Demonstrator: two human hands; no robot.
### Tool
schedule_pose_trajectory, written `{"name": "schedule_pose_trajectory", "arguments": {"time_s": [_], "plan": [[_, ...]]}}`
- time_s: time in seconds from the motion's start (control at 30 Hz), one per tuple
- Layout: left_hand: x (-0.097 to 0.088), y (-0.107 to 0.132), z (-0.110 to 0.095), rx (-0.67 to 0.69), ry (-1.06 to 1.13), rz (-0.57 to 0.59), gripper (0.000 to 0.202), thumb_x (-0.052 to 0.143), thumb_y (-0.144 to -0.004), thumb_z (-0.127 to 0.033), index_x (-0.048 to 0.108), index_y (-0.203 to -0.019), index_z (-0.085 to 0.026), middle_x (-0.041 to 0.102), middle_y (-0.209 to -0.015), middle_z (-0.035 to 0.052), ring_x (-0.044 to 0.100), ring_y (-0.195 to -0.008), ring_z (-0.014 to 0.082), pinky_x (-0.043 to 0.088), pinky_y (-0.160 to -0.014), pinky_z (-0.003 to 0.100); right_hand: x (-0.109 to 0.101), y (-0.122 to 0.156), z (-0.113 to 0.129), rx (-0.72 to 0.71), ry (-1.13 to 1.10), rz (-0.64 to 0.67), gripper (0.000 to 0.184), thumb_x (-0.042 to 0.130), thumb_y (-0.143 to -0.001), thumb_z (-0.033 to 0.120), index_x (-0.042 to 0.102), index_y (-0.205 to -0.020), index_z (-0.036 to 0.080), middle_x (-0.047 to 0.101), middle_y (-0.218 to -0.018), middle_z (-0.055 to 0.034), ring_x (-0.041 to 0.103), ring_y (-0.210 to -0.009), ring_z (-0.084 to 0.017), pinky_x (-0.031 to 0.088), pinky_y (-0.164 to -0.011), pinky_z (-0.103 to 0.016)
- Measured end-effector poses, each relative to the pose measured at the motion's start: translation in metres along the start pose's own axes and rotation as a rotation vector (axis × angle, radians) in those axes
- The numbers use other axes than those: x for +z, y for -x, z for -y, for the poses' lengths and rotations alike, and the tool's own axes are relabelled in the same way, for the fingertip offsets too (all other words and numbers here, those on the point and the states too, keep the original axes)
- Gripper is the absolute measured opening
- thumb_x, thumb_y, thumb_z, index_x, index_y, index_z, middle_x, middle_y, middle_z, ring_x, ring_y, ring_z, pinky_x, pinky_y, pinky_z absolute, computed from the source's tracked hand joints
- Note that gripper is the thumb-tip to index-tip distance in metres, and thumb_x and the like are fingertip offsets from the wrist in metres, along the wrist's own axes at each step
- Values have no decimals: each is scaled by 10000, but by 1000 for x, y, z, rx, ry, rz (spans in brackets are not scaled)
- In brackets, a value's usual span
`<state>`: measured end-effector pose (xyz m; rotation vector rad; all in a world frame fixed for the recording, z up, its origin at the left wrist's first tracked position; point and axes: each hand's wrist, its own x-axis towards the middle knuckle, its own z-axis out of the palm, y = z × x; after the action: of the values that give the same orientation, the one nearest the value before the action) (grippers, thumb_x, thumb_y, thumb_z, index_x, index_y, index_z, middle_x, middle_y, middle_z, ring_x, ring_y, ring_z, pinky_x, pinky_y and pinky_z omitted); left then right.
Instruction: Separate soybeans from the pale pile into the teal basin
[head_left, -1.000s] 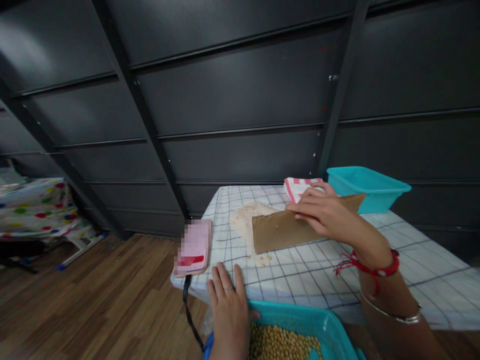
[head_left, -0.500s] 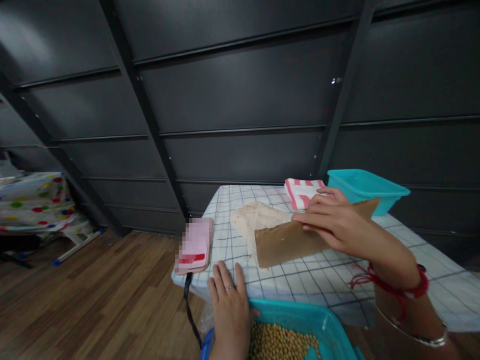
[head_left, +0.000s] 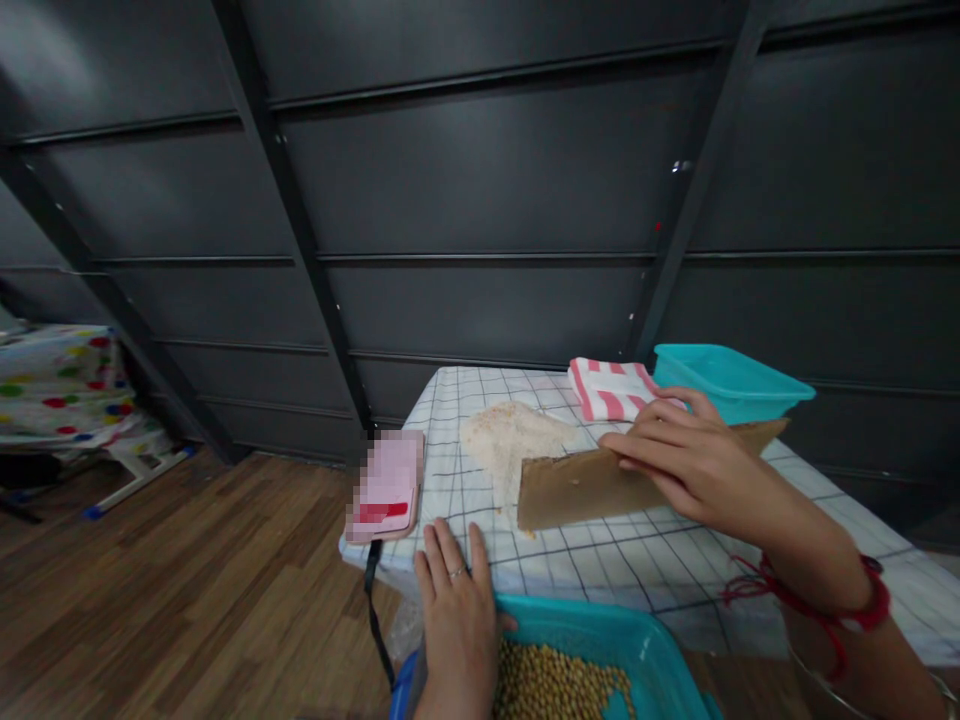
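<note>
My right hand [head_left: 679, 450] grips a strip of brown cardboard [head_left: 574, 490] by its upper edge. The cardboard stands on its long edge on a checked tablecloth [head_left: 465, 500]. Against its far left side lies a pale, crumbly heap [head_left: 510, 435] of powder or fine grains; I cannot tell which. My left hand [head_left: 459, 610] is open, its fingers stretched flat over the table's front edge. Its thumb reaches over the corner of a turquoise bin [head_left: 592, 612] in front of the table. Round yellowish beans [head_left: 555, 680] lie in that bin.
A pink phone [head_left: 386, 485] lies at the table's left edge, with a black strap [head_left: 375, 620] hanging down. A pink-striped cloth [head_left: 611, 388] and a second turquoise bin [head_left: 727, 385] are at the back. Behind stands a dark panelled wall [head_left: 480, 200].
My right hand has drawn the cardboard slightly to the right, and its left end has shifted away from the heap. My left hand stays in place. The view has turned slightly.
</note>
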<state>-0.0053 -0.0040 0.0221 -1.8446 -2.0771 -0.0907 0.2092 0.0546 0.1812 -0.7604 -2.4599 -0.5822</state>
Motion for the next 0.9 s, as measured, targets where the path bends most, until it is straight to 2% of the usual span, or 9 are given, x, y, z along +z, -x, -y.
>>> {"name": "schedule_pose_trajectory", "arguments": {"time_s": [0.2,0.37,0.47,0.7,0.9], "plan": [[6,1,0,-2,-2,-3,794,696,-546,-423,432,-1246,-155,404,-1324,241,322,-1243,375,309,-982,546,-1,2,-2,15,31,-23,251,366,-865,149,586,-977,196,633,-784,-32,518,-775,-189,314,-859,-426],[2,1,0,5,50,-8,839,720,-515,-452,435,-1243,-149,414,-1314,251,342,-1231,378,325,-983,516,1,4,-1,41,71,3,275,347,-863,153,604,-943,208,637,-765,-35,527,-768,-191,322,-847,-430],[0,0,1,-9,70,11,864,747,-481,-426,437,-1239,-147,409,-1313,258,343,-1228,380,330,-982,511,0,5,3,48,42,10,271,354,-866,160,601,-958,223,645,-783,-23,529,-771,-179,318,-856,-416],[-3,1,1,-7,61,16,804,741,-512,-343,444,-1233,-148,403,-1316,254,343,-1228,372,337,-982,498,-2,3,3,51,89,-4,278,351,-851,140,597,-956,215,645,-762,-28,527,-762,-185,289,-881,-440],[-2,0,0,-10,62,13,817,746,-502,-336,441,-1235,-146,404,-1313,255,349,-1224,372,339,-982,499,-2,7,5,47,44,20,265,353,-863,168,593,-964,218,643,-775,-24,527,-770,-181,289,-886,-435]]}}
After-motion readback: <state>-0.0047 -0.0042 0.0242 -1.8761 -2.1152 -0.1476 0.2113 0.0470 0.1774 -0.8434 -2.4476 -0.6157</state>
